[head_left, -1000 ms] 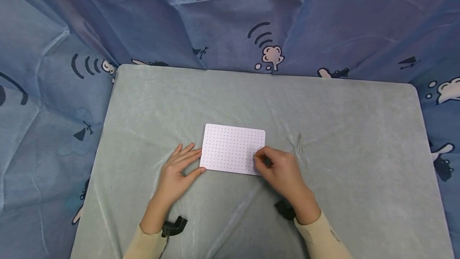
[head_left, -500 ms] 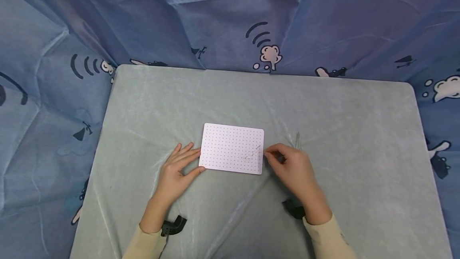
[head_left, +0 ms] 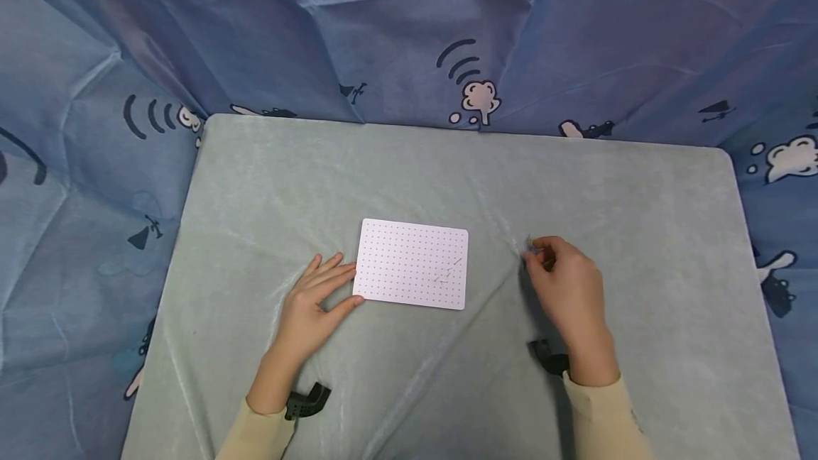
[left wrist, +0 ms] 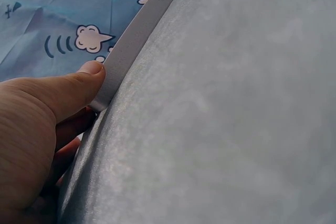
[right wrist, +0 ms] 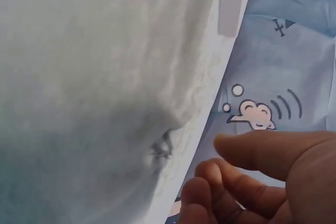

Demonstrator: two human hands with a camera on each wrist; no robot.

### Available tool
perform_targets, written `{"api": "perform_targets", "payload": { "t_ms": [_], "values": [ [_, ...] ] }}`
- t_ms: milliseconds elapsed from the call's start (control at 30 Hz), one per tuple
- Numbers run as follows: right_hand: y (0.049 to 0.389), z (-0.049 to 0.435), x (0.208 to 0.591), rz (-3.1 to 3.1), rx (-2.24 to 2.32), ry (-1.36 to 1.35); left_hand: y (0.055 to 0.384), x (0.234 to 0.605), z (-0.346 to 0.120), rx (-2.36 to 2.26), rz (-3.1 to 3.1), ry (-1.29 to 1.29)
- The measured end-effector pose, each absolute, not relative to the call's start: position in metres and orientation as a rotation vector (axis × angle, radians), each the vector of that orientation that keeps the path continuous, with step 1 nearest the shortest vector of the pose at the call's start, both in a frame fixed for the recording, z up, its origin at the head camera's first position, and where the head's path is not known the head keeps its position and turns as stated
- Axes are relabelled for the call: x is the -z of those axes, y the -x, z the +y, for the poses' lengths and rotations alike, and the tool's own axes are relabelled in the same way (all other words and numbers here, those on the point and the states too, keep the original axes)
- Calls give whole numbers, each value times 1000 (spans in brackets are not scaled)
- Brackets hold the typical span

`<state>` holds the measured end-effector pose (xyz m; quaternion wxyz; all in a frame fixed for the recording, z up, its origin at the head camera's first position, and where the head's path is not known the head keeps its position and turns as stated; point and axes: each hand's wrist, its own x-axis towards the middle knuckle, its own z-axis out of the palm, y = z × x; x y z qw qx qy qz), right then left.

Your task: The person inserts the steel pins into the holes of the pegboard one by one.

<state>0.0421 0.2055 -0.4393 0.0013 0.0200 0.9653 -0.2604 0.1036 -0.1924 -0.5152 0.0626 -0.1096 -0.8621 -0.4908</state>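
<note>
A white pegboard (head_left: 402,261) with rows of small holes lies on the grey cloth, and several thin metal needles (head_left: 456,262) stand at its right part. My left hand (head_left: 309,321) touches the board's left side with straight fingers, its thumb (left wrist: 92,67) against the near-left corner. Off to the right, my right hand (head_left: 569,289) is over a small cluster of loose needles (head_left: 529,243), which its fingertips partly hide. In the right wrist view its thumb (right wrist: 247,150) and fingers are apart, with nothing visible between them; a small dark cluster (right wrist: 161,149) lies on the cloth nearby.
A grey cloth-covered table (head_left: 409,169) spreads around the board. Blue patterned curtains (head_left: 255,41) hang along the back and both sides. Black wrist straps (head_left: 308,400) sit on both forearms.
My right hand has left the board's right part and moved right to the loose needles. Needles it had covered on the board now show. My left hand has stayed at the left edge.
</note>
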Motion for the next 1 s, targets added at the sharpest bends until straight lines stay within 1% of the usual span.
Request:
{"api": "perform_targets", "payload": {
  "t_ms": [300, 1000],
  "values": [
    [-38, 211, 446, 2981, 740, -186, -104, 516, -193, 1482, -2621, 325],
    [-28, 209, 447, 2880, 672, -233, -103, 515, -193, 1485, -2611, 323]
  ]
}}
